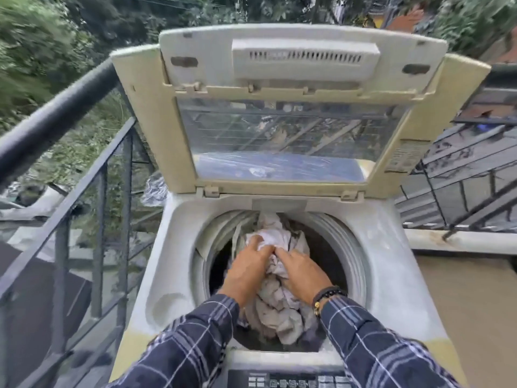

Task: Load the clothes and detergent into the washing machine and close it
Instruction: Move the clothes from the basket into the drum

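Observation:
A cream top-loading washing machine (173, 270) stands in front of me with its lid (279, 127) raised upright. Pale crumpled clothes (277, 312) fill the round drum opening and rise above its rim. My left hand (246, 270) presses down on the pile, fingers curled into the fabric. My right hand (303, 271), with a beaded bracelet at the wrist, grips the cloth beside it. Both sleeves are dark plaid. No detergent is in view.
The control panel (291, 380) sits at the machine's near edge. A black metal railing (70, 169) runs along the left, with trees beyond. More railing (458, 189) and a low ledge (458, 242) are at the right. A crumpled plastic sheet (154, 189) lies behind the machine's left corner.

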